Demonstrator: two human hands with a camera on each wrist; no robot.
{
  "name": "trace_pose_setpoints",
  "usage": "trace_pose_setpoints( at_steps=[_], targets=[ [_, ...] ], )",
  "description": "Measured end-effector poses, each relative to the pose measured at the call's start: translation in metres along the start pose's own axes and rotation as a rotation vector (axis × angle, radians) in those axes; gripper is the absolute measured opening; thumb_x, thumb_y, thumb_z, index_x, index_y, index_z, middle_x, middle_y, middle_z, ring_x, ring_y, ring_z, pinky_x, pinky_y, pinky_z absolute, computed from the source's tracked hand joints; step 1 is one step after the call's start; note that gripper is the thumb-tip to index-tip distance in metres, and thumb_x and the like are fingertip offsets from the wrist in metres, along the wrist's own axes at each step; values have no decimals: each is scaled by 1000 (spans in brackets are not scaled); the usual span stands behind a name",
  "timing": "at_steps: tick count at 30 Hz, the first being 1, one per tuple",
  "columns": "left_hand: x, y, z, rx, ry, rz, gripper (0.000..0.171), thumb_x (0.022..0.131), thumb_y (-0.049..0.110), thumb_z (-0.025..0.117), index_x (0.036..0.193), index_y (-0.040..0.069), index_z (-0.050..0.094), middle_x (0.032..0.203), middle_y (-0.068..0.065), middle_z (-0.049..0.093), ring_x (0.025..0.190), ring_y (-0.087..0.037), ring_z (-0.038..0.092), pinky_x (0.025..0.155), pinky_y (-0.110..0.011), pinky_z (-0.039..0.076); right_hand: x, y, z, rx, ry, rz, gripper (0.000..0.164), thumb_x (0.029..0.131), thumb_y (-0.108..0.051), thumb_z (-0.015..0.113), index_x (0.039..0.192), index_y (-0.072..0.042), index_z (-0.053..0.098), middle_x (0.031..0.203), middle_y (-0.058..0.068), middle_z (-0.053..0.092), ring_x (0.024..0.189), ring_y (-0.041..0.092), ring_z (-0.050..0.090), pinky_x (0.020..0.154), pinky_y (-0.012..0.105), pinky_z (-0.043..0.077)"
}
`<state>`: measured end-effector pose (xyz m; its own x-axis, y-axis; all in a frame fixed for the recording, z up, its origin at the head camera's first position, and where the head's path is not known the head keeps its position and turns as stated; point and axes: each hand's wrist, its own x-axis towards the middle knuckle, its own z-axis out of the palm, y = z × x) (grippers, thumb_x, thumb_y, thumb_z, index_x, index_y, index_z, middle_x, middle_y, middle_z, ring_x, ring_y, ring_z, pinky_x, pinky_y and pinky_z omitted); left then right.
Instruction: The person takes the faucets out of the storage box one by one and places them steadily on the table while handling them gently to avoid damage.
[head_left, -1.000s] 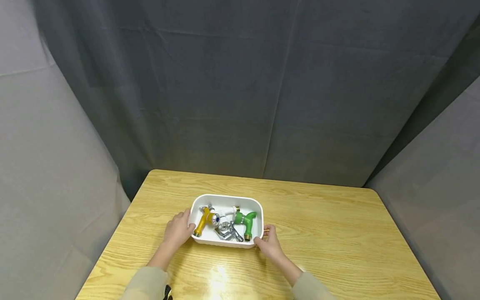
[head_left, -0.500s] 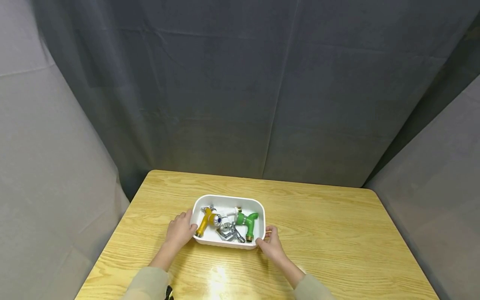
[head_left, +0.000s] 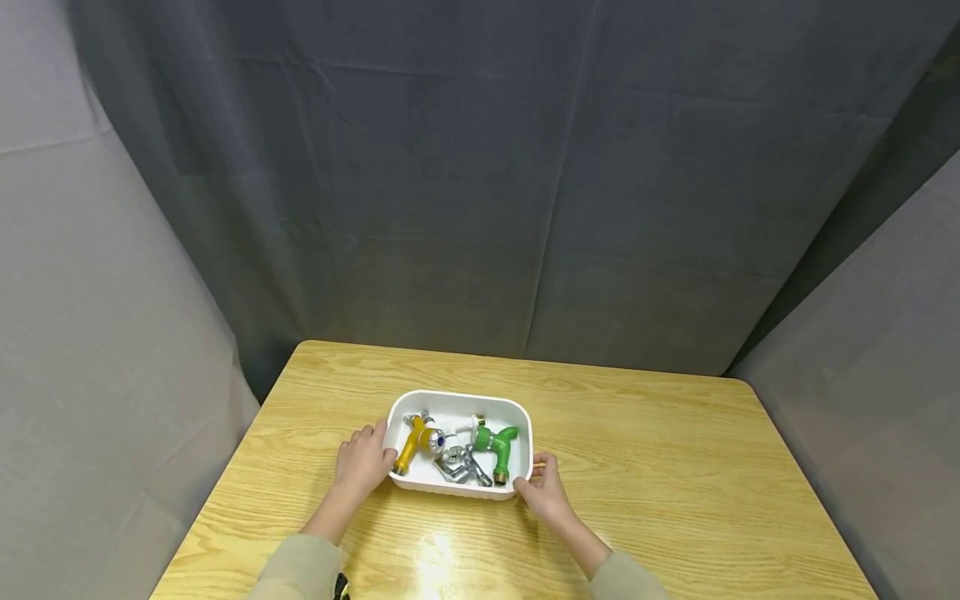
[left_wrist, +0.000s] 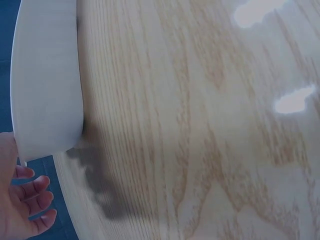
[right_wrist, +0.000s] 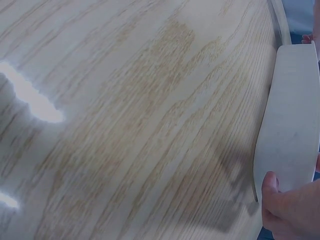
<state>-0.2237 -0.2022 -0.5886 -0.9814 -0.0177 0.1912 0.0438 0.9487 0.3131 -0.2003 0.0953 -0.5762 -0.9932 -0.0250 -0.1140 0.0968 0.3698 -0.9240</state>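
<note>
A white plastic basin (head_left: 450,489) stands between both hands, its lower edge right at the wooden table in the wrist views. My left hand (head_left: 362,460) grips its left end, fingers curled at the rim in the left wrist view. At the near right corner, my right hand (head_left: 546,490) holds the basin between thumb and fingers; the thumb (right_wrist: 270,182) lies on the outer wall. Inside are a yellow tap (head_left: 408,450) on the left, a green tap (head_left: 501,454) on the right and a chrome tap (head_left: 468,469) in the middle. Smaller chrome pieces lie partly hidden behind them.
The wooden table (head_left: 652,483) stretches farthest to the right of the basin. A dark grey curtain (head_left: 480,183) hangs behind its far edge, and pale cloth (head_left: 105,333) flanks it on both sides. A black and gold item (head_left: 341,586) shows beside the left sleeve.
The basin has shifted slightly to the right, with both hands moving along with it. Their hold and the taps inside look the same.
</note>
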Motion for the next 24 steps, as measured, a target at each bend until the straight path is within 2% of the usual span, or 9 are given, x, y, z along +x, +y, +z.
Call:
trace_pose_setpoints(
  at_steps=[14, 24],
  targets=[
    [2, -1, 2, -27, -7, -7, 51, 80, 24, 60, 124, 2, 50, 100, -17, 61, 87, -32, 59, 71, -45, 47, -1, 0, 1, 11, -7, 5, 51, 76, -2, 55, 118, 6, 28, 103, 26, 43, 77, 21, 54, 62, 31, 48],
    [1, 0, 1, -41, -12, -13, 51, 80, 24, 60, 125, 2, 49, 100, -17, 61, 89, -32, 59, 72, -46, 47, -1, -5, -1, -17, -12, 24, 54, 74, -3, 58, 119, 6, 28, 103, 25, 44, 78, 21, 53, 61, 27, 45]
  ],
)
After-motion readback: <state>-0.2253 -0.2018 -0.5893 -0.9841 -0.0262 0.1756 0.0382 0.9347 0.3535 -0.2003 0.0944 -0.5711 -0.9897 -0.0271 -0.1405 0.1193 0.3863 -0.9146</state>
